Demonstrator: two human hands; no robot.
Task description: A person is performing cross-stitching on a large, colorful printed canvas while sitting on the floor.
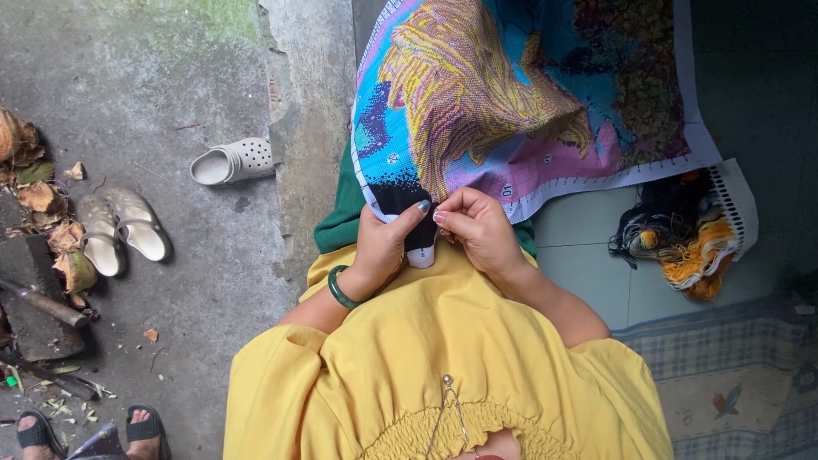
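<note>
While both hands (430, 232) pinch the embroidery canvas (520, 94), any needle stays hidden.

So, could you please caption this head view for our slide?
Both hands, left hand and right hand, pinch the cross-stitch canvas edge; thread skeins lie nearby.

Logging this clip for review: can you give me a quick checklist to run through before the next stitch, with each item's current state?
1. Left hand grips the cross-stitch canvas at its near edge: ok.
2. Right hand pinches at the same edge: ok.
3. Needle visible in the fingers: cannot tell.
4. Canvas spread, pattern facing up: ok.
5. Thread bundle lies on the floor to the right: ok.
</note>
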